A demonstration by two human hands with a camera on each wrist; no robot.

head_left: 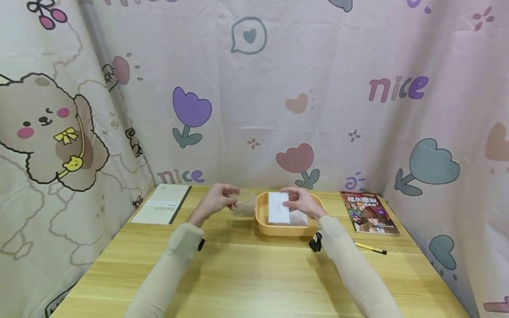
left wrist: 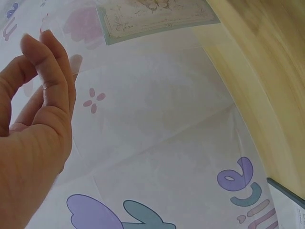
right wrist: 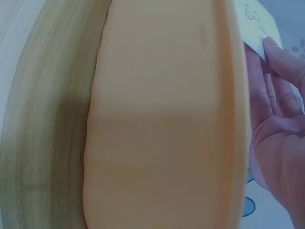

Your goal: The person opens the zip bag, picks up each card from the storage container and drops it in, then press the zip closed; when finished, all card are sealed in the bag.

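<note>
White card (head_left: 277, 208) in raised right hand (head_left: 304, 204)

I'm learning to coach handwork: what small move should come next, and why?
Perhaps lower the white card into the orange basket: the right hand holds it by one edge, and in the head view it overlaps the opening.

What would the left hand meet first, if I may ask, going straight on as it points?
Beyond the string it seems to pinch, the left hand would likely meet the basket's left rim, or clear it and reach the card; depth is unclear.
</note>
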